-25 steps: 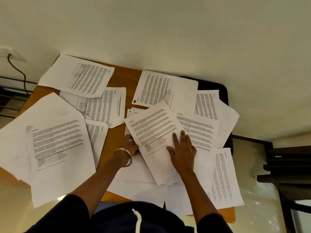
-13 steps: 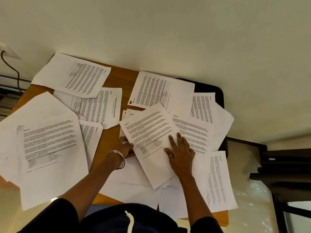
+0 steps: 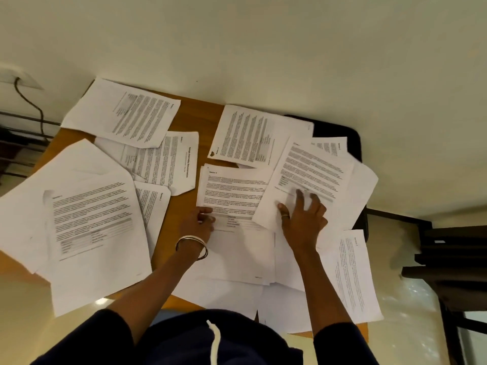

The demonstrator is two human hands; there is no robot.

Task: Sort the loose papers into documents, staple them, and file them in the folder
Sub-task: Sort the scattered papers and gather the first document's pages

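Observation:
Several loose printed sheets cover a wooden table (image 3: 203, 119). My right hand (image 3: 303, 219) lies flat with spread fingers on a tilted text sheet (image 3: 311, 177) at centre right, its fingers blurred. My left hand (image 3: 199, 223), with bangles on the wrist, presses its fingertips on the left edge of the "Section 4" sheet (image 3: 232, 191), which lies partly under the tilted sheet. A large printed sheet (image 3: 92, 222) lies at the left. A black folder (image 3: 337, 130) shows at the far right edge, mostly hidden under papers. No stapler is visible.
Papers overhang the table's front and left edges. A white wall stands directly behind the table. A wall socket with a dark cable (image 3: 29, 101) is at the far left. Dark furniture (image 3: 453, 259) stands to the right of the table.
My right hand has slid the top text sheet right and away, uncovering the "Section 4" sheet beneath. My left hand has stayed at that sheet's left edge.

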